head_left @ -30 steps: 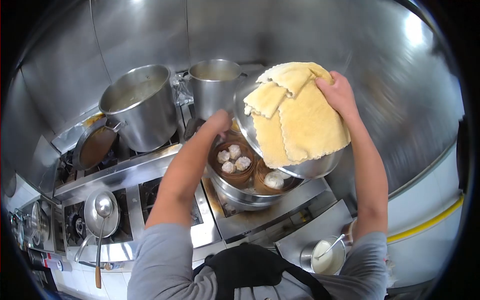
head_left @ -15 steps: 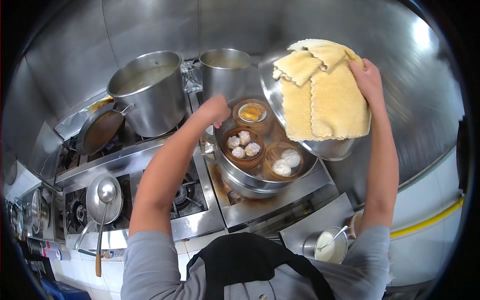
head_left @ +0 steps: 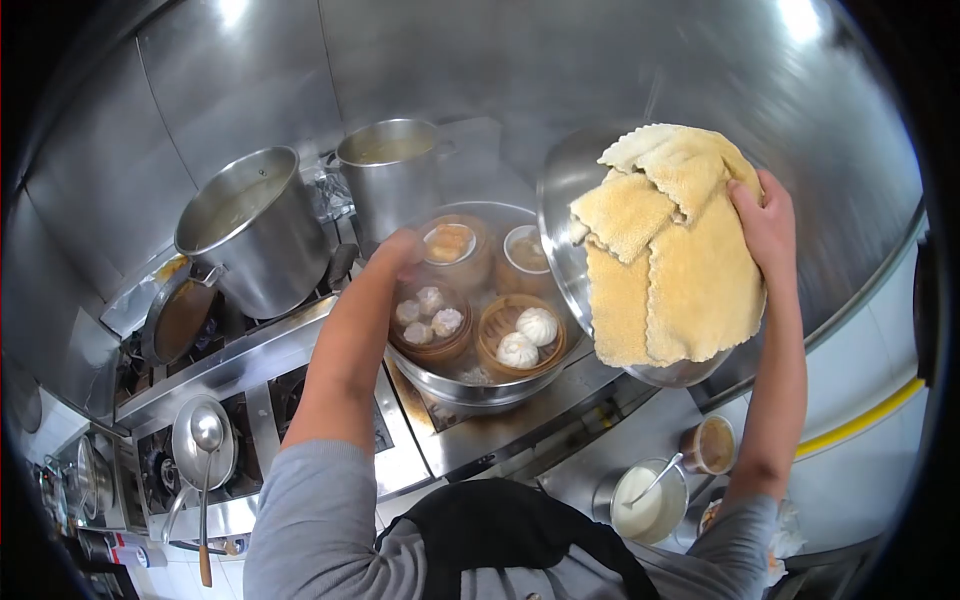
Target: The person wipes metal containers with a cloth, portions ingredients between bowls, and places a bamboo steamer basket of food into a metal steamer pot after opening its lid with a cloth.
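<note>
My right hand (head_left: 768, 215) is closed on the edge of a large metal lid (head_left: 560, 205) covered with yellowish cloth (head_left: 690, 270), raised at the right of the steamer. My left hand (head_left: 402, 252) is blurred at the left rim of the steamer pan (head_left: 500, 392), beside a bamboo basket with a dish of orange-yellow food (head_left: 449, 241); its fingers are hard to make out. Inside the pan also sit a basket of small dumplings (head_left: 430, 318), a basket with two white buns (head_left: 528, 338) and a basket with a small white bowl (head_left: 526, 248). Steam blurs the pan.
Two tall pots (head_left: 250, 235) (head_left: 388, 175) stand behind on the stove. At the left are a tilted round lid (head_left: 180, 320) and a pan with a ladle (head_left: 205, 440). A pot of white liquid (head_left: 648, 500) and a brown-filled container (head_left: 710, 445) are at lower right.
The view has shifted, so the steamer appears further left. The fourth basket with the small bowl now shows clearly. My left hand is lower against the rim; my right hand still holds the lid.
</note>
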A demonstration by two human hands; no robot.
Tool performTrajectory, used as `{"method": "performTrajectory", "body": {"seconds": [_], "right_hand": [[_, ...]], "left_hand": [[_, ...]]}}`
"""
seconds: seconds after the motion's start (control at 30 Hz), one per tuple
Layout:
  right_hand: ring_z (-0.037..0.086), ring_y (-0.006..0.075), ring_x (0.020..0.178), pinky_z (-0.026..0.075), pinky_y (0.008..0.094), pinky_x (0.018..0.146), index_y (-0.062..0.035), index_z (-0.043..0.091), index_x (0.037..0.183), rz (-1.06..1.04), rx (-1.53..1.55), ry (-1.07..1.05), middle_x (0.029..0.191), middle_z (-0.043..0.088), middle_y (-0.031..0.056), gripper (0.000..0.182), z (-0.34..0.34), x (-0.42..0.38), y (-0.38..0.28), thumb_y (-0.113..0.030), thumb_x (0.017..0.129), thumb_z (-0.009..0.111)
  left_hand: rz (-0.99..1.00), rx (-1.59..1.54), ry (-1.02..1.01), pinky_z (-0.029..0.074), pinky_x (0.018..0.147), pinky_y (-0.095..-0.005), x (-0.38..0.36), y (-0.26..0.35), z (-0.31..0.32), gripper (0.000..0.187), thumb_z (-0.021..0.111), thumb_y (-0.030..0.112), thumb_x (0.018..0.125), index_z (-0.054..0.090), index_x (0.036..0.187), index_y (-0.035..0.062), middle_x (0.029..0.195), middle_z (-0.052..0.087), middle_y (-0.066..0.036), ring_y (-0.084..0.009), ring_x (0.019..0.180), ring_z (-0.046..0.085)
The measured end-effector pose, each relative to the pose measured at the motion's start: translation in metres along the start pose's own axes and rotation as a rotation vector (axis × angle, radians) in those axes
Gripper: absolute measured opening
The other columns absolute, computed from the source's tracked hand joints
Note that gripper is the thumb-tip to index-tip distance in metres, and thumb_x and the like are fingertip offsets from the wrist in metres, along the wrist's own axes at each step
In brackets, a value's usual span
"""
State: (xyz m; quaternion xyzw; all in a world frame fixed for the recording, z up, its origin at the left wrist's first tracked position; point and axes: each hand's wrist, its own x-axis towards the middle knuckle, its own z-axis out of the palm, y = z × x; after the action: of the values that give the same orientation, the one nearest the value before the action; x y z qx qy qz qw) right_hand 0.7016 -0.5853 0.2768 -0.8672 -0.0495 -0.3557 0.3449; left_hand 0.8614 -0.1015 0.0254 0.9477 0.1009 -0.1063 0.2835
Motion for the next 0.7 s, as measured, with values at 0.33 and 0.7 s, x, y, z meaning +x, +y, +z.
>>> {"method": "performTrajectory", "body": {"seconds": [0.33, 0.7], "right_hand": [[0.059, 0.0161, 0.068, 0.046, 0.0327, 0.065, 0.0024, 0.064, 0.093, 0.002, 0.034, -0.02, 0.076, 0.064, 0.0106, 0.034, -0.001, 0.016, 0.037, -0.031, 0.084, 0.065], [0.056, 0.0142, 0.066, 0.045, 0.0327, 0.064, 0.0012, 0.064, 0.09, -0.011, 0.033, -0.005, 0.073, 0.062, 0.0083, 0.035, 0.006, 0.011, 0.015, -0.033, 0.084, 0.065]], "left_hand": [[0.005, 0.162, -0.026, 0.058, 0.056, -0.0373, -0.016, 0.03, -0.04, 0.028, 0.049, 0.012, 0.088, 0.072, 0.084, -0.003, 0.073, 0.071, -0.016, -0.0249, 0.058, 0.069], [-0.061, -0.099, 0.207, 0.054, 0.047, -0.0326, -0.082, 0.058, -0.089, 0.029, 0.056, 0.014, 0.087, 0.068, 0.074, -0.0089, 0.062, 0.067, -0.016, -0.0206, 0.053, 0.067]]}}
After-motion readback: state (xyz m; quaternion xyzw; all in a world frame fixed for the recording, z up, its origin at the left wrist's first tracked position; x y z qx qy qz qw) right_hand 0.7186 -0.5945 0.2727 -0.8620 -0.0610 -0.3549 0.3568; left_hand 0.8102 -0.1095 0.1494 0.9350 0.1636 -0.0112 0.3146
